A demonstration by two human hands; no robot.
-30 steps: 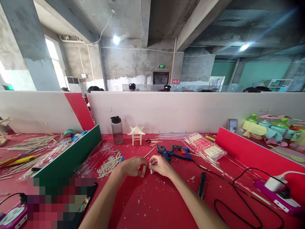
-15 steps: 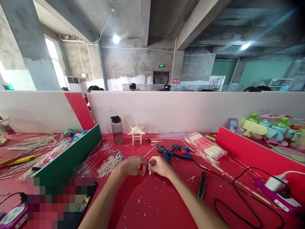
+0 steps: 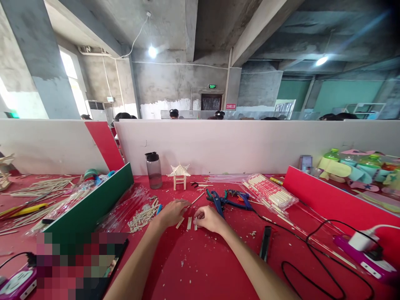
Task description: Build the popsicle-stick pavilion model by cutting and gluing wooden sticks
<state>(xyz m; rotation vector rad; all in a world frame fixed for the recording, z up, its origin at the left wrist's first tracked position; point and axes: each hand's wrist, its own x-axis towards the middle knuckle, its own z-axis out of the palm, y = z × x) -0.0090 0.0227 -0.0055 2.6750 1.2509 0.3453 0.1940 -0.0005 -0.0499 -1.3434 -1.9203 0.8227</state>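
Three small groups of short wooden sticks are in front of me on the red table. My left hand [image 3: 175,211] is curled at the left, its fingers closed on a short wooden stick [image 3: 179,223] that slants out below them. Between the hands, a pair of short sticks [image 3: 189,223] lies side by side, untouched. My right hand [image 3: 210,219] pinches the upper end of another upright pair of short sticks [image 3: 196,225]. Behind the hands stands a small stick-built pavilion [image 3: 179,177] with a peaked roof.
A heap of cut stick pieces [image 3: 142,218] lies left of my left hand. Blue pliers [image 3: 218,200] and a glue gun [image 3: 239,199] lie behind my right hand. A water bottle [image 3: 153,171], bagged sticks [image 3: 270,191], a black-handled cutter [image 3: 265,243] and a looping cable [image 3: 308,241] surround the workspace.
My left hand has moved left, away from the middle pair of sticks, which now lies uncovered on the table. My right hand has stayed almost in place at its sticks.
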